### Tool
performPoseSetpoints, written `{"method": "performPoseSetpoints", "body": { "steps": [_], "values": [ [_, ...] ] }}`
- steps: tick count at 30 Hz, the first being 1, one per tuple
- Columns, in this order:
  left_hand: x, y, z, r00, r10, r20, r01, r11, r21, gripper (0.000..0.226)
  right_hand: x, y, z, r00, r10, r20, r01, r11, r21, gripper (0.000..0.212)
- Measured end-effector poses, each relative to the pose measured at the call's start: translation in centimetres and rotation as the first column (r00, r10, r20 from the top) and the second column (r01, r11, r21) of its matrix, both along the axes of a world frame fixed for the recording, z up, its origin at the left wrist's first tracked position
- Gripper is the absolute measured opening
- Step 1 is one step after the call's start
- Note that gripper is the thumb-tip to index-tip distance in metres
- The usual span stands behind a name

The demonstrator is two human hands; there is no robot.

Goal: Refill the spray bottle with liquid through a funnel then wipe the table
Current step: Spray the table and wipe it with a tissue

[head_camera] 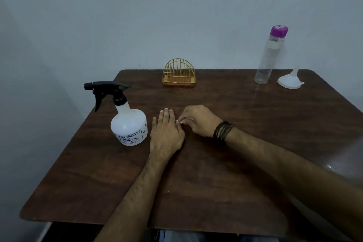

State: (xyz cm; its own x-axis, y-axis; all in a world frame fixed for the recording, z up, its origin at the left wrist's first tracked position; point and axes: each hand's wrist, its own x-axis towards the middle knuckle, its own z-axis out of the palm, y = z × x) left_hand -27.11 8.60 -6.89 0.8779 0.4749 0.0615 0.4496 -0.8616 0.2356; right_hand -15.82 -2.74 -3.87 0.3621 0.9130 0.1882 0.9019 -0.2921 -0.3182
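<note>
Both forearms cross the dark wooden tabletop [245, 124]. Left hand [167, 133] flat, released; right hand [198, 122] loosely curled, grasping nothing. White trigger spray bottle [128, 124] just beside left hand, sprayer still on. Clear purple-capped bottle [270, 55] and white plastic funnel [290, 81] far right. Judgement: refill not begun; next, unscrew sprayer.

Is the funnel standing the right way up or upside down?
Upside down. The funnel rests on its wide mouth on the table, thin spout pointing up.

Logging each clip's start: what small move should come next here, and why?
Probably the left hand reaches for the spray bottle to unscrew its trigger head: it is on, both hands rest idle on the table, and the funnel lies untouched.
</note>
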Motion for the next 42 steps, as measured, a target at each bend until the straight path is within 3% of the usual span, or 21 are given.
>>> {"method": "performPoseSetpoints", "body": {
  "steps": [5, 10, 18, 22, 26, 28, 31, 38, 40, 42],
  "values": [
    [-0.1, 0.0, 0.2, 1.0, 0.003, -0.005, -0.003, 1.0, 0.003, 0.061, 3.6, 4.0, 0.3, 0.991, -0.122, 0.053, 0.12, 0.992, 0.04, 0.022],
    [-0.2, 0.1, 0.3, 1.0, -0.004, -0.017, 0.004, 1.0, 0.002, 0.061, 6.3, 3.7, 0.2, 0.957, -0.288, -0.029, 0.289, 0.957, 0.041, 0.022],
    [0.1, 0.2, -0.1, 0.999, -0.03, -0.039, 0.032, 0.998, 0.046, 0.061, -0.9, -1.9, 0.0, 0.999, -0.014, -0.029, 0.015, 0.999, 0.035, 0.019],
    [0.0, 0.2, -0.1, 0.999, -0.019, -0.043, 0.021, 0.998, 0.056, 0.061, 2.7, -1.1, 0.4, 0.978, -0.208, 0.011, 0.207, 0.977, 0.048, 0.021],
    [-0.3, 0.1, 0.2, 0.999, -0.021, -0.047, 0.023, 0.999, 0.03, 0.06, 8.3, -3.2, 0.9, 0.865, -0.5, -0.047, 0.502, 0.862, 0.068, 0.02],
    [-0.2, 0.0, 0.2, 0.999, -0.022, -0.049, 0.023, 0.999, 0.024, 0.06, 9.1, -4.7, 0.6, 0.818, -0.569, -0.084, 0.574, 0.815, 0.08, 0.019],
    [-0.1, -0.1, 0.1, 0.998, -0.018, -0.055, 0.02, 0.999, 0.035, 0.061, 6.8, -6.0, 0.4, 0.838, -0.53, -0.13, 0.541, 0.837, 0.079, 0.019],
    [-0.1, -0.1, 0.4, 0.997, -0.017, -0.076, 0.018, 1.0, 0.022, 0.062, -2.8, -6.9, -0.7, 0.977, -0.188, -0.103, 0.199, 0.974, 0.111, 0.017],
    [-0.3, -0.1, 0.4, 0.997, -0.02, -0.069, 0.021, 1.0, 0.02, 0.062, -1.2, -7.8, -0.3, 0.97, -0.225, -0.093, 0.235, 0.966, 0.111, 0.016],
    [-0.7, -0.2, 0.4, 0.997, -0.022, -0.074, 0.024, 1.0, 0.021, 0.061, 2.1, -10.0, 0.4, 0.921, -0.379, -0.09, 0.387, 0.918, 0.087, 0.017]
  ]
}}
